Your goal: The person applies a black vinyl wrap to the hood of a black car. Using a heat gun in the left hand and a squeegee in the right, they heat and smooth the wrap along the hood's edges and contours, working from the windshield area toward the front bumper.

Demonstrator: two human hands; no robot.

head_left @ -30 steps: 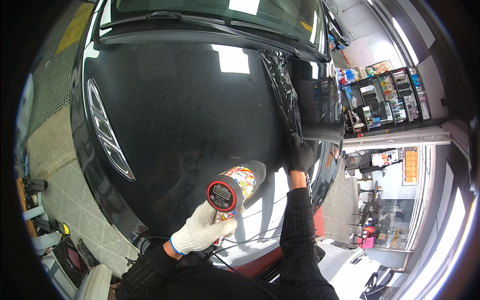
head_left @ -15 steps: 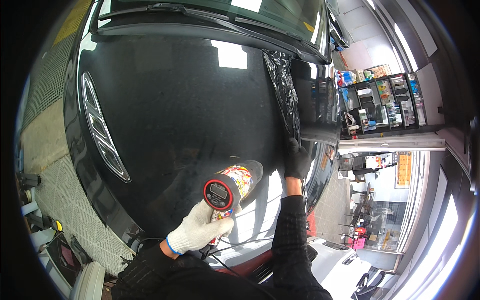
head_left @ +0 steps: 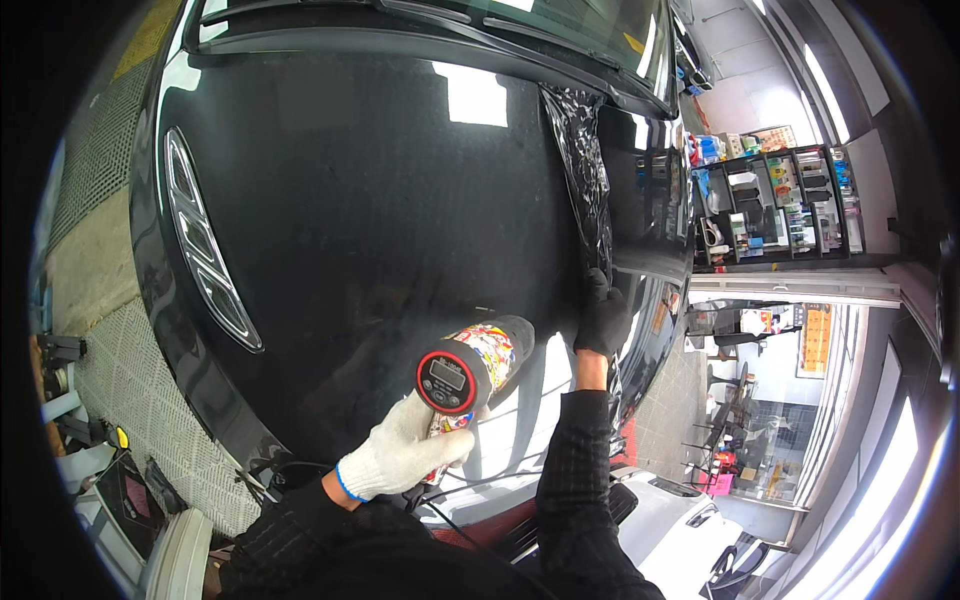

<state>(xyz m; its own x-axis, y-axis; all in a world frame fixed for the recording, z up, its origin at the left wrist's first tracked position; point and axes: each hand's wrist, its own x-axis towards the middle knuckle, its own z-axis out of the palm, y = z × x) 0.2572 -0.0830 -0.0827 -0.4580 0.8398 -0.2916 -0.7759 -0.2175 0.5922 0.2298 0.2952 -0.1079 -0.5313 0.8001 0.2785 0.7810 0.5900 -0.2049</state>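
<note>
My left hand point(head_left: 395, 452), in a white knit glove, is wrapped round the grip of a heat gun point(head_left: 488, 355). The gun has a colourful patterned body and a red-ringed round end with a small display; its nozzle points away toward the right part of the hood. My right hand point(head_left: 604, 322), in a black glove, is closed on the near end of a wrinkled glossy black film point(head_left: 580, 150). That film is peeled up in a long strip along the right side of the black car hood point(head_left: 370, 200). My right fingertips are partly hidden.
A chrome-trimmed vent point(head_left: 207, 245) is set in the hood's left side. Wipers and the windshield point(head_left: 590, 30) lie at the far end. A cable point(head_left: 500, 487) runs below the gun. To the right are a stocked shelf point(head_left: 780, 205) and a white car point(head_left: 670, 520).
The whole view has shifted slightly, with the hood a little higher in the picture. Both hands keep their grips, and the heat gun sits slightly farther right.
</note>
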